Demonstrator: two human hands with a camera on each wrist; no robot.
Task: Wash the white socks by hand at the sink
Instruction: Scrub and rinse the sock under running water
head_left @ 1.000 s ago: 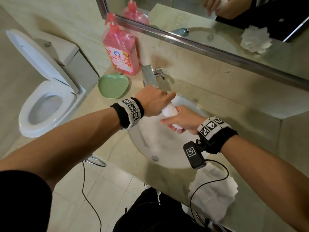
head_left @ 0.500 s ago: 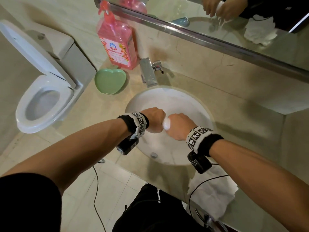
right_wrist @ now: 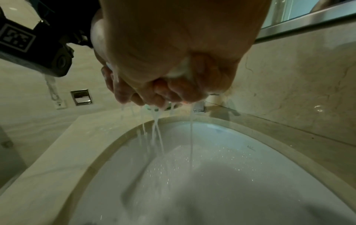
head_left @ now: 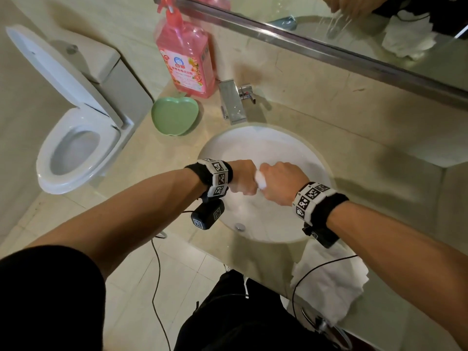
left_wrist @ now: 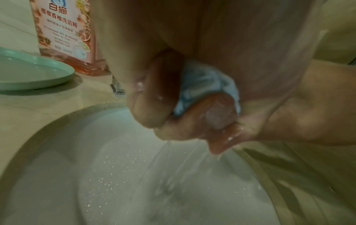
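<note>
- White, wet cloth shows as a small bulge, the sock (head_left: 260, 179), squeezed between two fists at the centre of the head view, directly over the sink (head_left: 314, 158).
- The left hand (head_left: 242, 177) has its fingers (left_wrist: 154, 97) curled tight round one end of the sock; in the left wrist view a pale fold of it pokes out between finger and palm.
- The right hand (head_left: 281, 182) is likewise clenched on the other end, its knuckles touching the left hand's; from beneath, its fingers (right_wrist: 173, 89) are bunched and only a sliver of the fabric shows.
- Milky streams run from both fists into the basin, which looks like wringing; holding the sock above the bowl keeps the run-off off the worktop (head_left: 342, 138).
- The fists sit end to end, probably so that opposite twists press water out along the sock's length.
- The tap (head_left: 231, 102) at upper centre shows no flow that I can make out.
- A pink detergent bottle (head_left: 186, 54) and a green dish (head_left: 174, 115) stand left of the tap, within reach but clear of the splash.
- White cloth (head_left: 329, 282) lies on the worktop edge at lower right; whether it is the other sock I cannot tell.
</note>
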